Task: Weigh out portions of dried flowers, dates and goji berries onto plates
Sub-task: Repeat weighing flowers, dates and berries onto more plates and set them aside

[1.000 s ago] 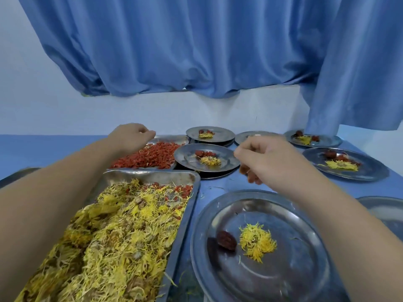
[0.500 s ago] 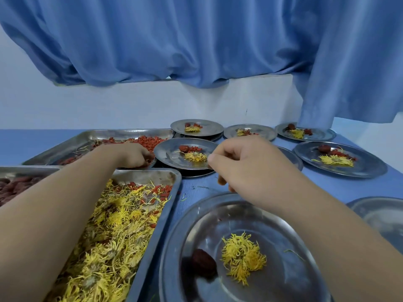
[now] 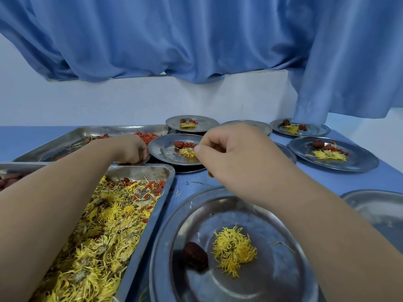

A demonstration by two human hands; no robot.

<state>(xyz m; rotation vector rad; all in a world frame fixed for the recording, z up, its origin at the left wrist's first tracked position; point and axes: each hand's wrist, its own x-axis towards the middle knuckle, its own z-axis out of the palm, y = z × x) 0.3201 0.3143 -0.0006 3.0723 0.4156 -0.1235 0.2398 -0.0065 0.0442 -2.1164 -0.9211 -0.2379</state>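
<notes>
**Portioning station: both hands forward**

Nearest me, a steel plate (image 3: 272, 280) carried one date (image 3: 195, 255) and a tuft of dried flowers (image 3: 234, 249), lying close but apart. Just left of it sat the flower tray (image 3: 139, 173), heaped yellow, with stray red berries at its far end.

The right hand (image 3: 239, 158) hung above the plate's far rim with its fingers curled in and thumb against forefinger. I could not tell whether it pinched anything. The left hand (image 3: 130, 149) reached across the flower tray to the near edge of the goji tray (image 3: 98, 131), knuckles up and fingers tucked under, so its grip was unreadable. Goji berries (image 3: 150, 136) lay beyond it.

A filled plate (image 3: 163, 151) sat between the hands. Three more filled plates (image 3: 357, 162) stood farther back on the blue surface (image 3: 349, 182), below a blue curtain (image 3: 196, 40).
</notes>
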